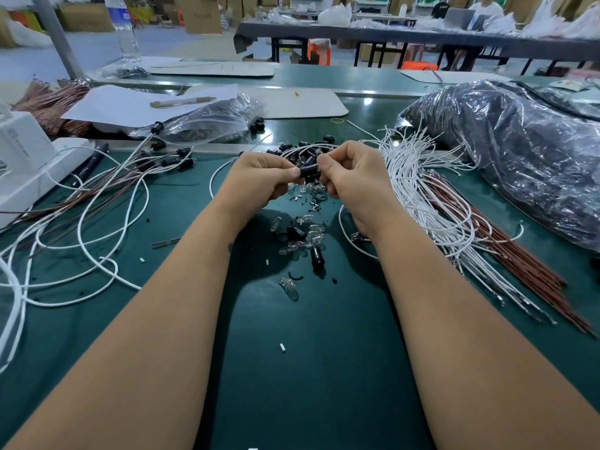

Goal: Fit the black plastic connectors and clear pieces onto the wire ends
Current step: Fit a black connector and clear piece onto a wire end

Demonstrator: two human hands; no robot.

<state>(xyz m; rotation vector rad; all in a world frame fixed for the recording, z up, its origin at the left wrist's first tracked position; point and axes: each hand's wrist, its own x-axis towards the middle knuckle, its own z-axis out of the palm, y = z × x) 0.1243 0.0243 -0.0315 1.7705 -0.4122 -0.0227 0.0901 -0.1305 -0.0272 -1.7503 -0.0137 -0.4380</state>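
White wires, left: finished leads (97,196) are sprawling over the green table (308,368), black caps fitted.
Left hand (259,180): is pinching the black connector (307,170).
Right hand (352,177): is gripping its other end.
Below: clear pieces (302,238) are lying loose.
Right: bare wires (431,196) are waiting bundled.

I read this as a factory assembly hall. Green-matted workbench (324,368) carries bulk white wire bundles (422,190) and a bagged parts sack (526,151). Behind: long work table (422,35), stacked cardboard cartons (201,11), seated workers (487,8).
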